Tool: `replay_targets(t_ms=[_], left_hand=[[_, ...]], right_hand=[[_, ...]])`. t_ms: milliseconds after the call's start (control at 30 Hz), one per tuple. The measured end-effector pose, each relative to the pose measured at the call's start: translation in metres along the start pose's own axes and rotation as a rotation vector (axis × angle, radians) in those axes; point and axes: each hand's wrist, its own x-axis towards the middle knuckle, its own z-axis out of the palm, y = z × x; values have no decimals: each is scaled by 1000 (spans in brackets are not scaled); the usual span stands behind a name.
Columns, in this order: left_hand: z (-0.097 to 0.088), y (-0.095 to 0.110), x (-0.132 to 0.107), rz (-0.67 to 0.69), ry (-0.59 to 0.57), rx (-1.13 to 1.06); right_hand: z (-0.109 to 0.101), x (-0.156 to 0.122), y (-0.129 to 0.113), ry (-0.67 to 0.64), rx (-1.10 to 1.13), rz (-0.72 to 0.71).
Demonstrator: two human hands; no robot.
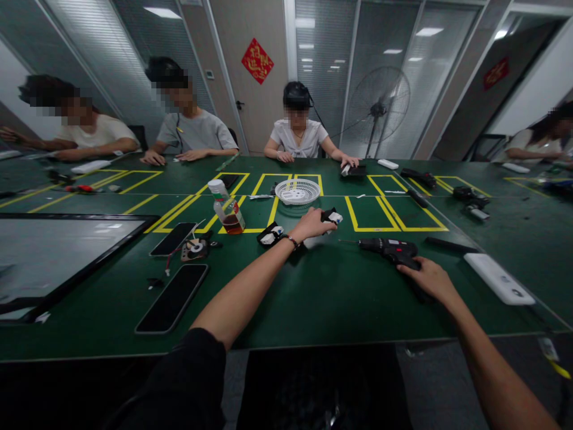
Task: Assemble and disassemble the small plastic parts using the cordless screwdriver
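My left hand [308, 226] is stretched out over the middle of the table, its fingers closed on a small black piece with white wrapping [332, 218]. A similar black-and-white piece [270, 235] lies just left of my left wrist. On the right, my right hand [428, 278] is closed around the handle of a black cordless drill [385, 245]. The drill rests on its side, and its thin bit points left, toward my left hand. My palm hides part of the drill's grip.
Beyond my left hand stands a white plastic basket [298, 192], with a bottle of brown liquid [233, 218] left of it. Phones [173, 298], a small speaker-like part [194, 249] and a framed panel [76, 257] lie left. A white case [499, 279] lies right. Several people sit opposite.
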Motion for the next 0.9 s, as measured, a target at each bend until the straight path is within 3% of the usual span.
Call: replay_targets(t_ms=[67, 200, 333, 400, 467, 567, 700, 900], left_hand=[[-11, -2, -25, 28, 2, -279], [-31, -22, -89, -85, 20, -821], [-40, -54, -148, -248, -46, -1236], [-39, -69, -168, -333, -38, -1308], [-36, -79, -180, -368, -45, -1338], [-30, -86, -187, -365, -22, -1315], [-24, -87, -187, -367, 15, -1258], [-23, -84, -191, -346, 64, -1097]], right_hand=[[-1, 0, 3, 39, 6, 10], [-2, -12, 3, 141, 185, 20], [-2, -39, -18, 182, 698, 154], [-4, -52, -33, 105, 1091, 162], [-6, -62, -48, -118, 1412, 104], [-4, -73, -69, -387, 1666, -2], [10, -92, -91, -580, 1675, -6], [28, -127, -117, -627, 1630, -40]])
